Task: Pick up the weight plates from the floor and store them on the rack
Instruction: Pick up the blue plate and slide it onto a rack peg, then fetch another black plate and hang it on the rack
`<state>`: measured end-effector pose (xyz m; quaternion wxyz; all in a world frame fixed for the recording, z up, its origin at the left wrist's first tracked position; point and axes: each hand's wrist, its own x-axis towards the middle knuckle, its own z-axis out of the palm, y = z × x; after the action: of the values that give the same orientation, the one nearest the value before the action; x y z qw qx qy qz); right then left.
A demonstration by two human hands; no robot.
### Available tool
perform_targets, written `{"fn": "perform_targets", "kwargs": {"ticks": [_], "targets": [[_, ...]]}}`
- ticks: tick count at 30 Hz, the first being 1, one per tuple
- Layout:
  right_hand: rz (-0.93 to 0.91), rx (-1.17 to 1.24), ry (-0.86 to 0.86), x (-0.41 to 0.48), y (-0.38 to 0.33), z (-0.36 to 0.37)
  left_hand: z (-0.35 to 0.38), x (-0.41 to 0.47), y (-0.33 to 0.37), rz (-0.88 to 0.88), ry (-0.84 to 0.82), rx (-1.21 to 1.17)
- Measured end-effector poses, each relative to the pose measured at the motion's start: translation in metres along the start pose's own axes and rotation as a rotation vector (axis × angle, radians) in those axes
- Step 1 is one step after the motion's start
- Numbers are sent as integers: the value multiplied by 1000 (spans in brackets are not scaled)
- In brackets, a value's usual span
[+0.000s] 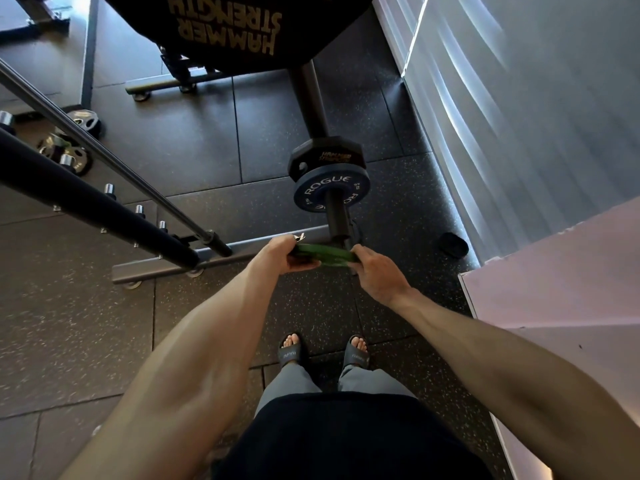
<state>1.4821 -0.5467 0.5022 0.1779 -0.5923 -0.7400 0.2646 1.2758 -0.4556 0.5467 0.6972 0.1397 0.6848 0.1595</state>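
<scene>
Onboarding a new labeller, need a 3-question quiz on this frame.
1. True or false: the left hand and right hand both grip the green plate.
2. What colour is the Rogue plate on the black peg? A) blue B) red C) yellow
3. Fill in: the small black object on the floor lies to the person's ____.

Key: 1 true; 2 A; 3 right.

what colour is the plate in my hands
Green. The weight plate shows best in the head view.
</scene>
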Motion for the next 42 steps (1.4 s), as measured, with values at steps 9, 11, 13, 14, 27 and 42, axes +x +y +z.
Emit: {"fn": "perform_targets", "kwargs": {"ticks": [9,11,13,14,27,42], "targets": [[100,-17,40,17,17,-28,14,7,9,-40,69,247],[104,-47,42,22,23,-32,19,11,10,3,104,274],[109,-72,40,29,28,-36,24,16,12,19,116,246],[112,-81,36,32,29,-38,26,19,13,21,120,230],[93,-160,-19,76,47,-40,38,49,24,107,197,31],[-124,-255,53,102,24,-60,23,32,33,259,306,50]]}}
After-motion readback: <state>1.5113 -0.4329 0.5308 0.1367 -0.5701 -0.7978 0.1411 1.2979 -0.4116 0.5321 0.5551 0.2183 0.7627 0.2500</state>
